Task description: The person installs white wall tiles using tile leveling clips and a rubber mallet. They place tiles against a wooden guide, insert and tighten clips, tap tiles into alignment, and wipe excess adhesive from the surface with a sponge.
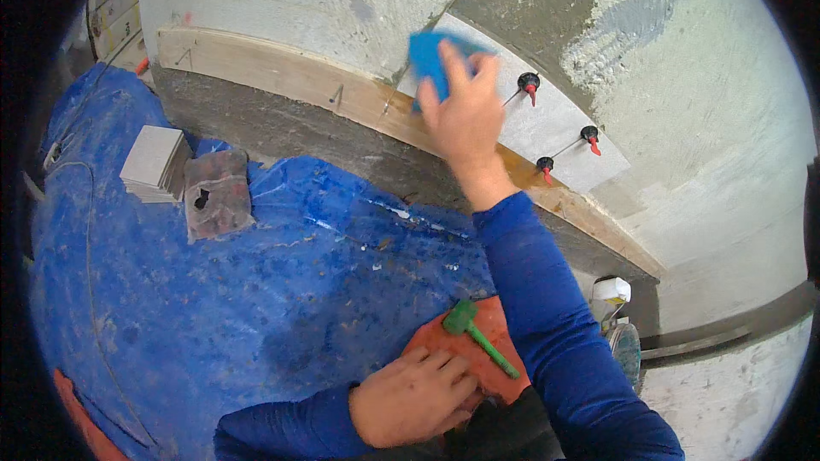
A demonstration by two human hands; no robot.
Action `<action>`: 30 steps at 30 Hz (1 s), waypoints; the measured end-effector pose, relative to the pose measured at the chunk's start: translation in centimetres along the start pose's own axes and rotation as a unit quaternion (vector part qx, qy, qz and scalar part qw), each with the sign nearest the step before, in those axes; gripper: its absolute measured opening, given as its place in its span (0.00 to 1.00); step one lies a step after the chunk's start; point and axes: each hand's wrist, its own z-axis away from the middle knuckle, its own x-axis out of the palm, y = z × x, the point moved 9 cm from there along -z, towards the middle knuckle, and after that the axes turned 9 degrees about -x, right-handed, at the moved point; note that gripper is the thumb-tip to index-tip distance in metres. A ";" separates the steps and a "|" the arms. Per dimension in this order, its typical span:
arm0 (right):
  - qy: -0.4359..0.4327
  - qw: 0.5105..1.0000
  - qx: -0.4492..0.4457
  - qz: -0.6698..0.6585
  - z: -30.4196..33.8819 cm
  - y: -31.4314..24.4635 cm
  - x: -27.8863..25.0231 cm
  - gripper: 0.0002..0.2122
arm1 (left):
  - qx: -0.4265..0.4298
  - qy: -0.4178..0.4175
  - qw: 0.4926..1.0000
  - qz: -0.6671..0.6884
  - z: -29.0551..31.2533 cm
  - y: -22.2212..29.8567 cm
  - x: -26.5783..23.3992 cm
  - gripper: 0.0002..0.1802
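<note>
Pressing blue rectangular sponge flat on grey wall tile, right hand gripping it; left hand curled, empty, on orange bucket rim; best kept to light strokes.

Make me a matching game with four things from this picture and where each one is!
Things:
1. blue sponge
2. stack of grey tiles
3. green mallet
4. red-tipped clips

Places:
A. on the blue tarp, near its far left end
B. on the orange bucket by the left hand
C. along the edges of the grey wall tile
D. pressed to the wall under the right hand

Pairs: 1-D, 2-A, 3-B, 4-C
</note>
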 end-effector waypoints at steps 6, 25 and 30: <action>-0.306 0.951 -0.034 -0.003 5.3 -1.8 3.0 0.23 | 0.007 0.016 1.000 -0.018 0.8 0.2 -1.0 0.24; -0.280 0.931 -0.232 0.010 4.1 -3.5 2.7 0.21 | 0.016 -0.014 1.000 0.007 0.2 0.9 -1.1 0.23; -0.309 0.948 -0.073 0.016 2.9 0.2 -3.4 0.23 | 0.038 -0.021 0.999 0.027 -0.6 1.7 -1.2 0.25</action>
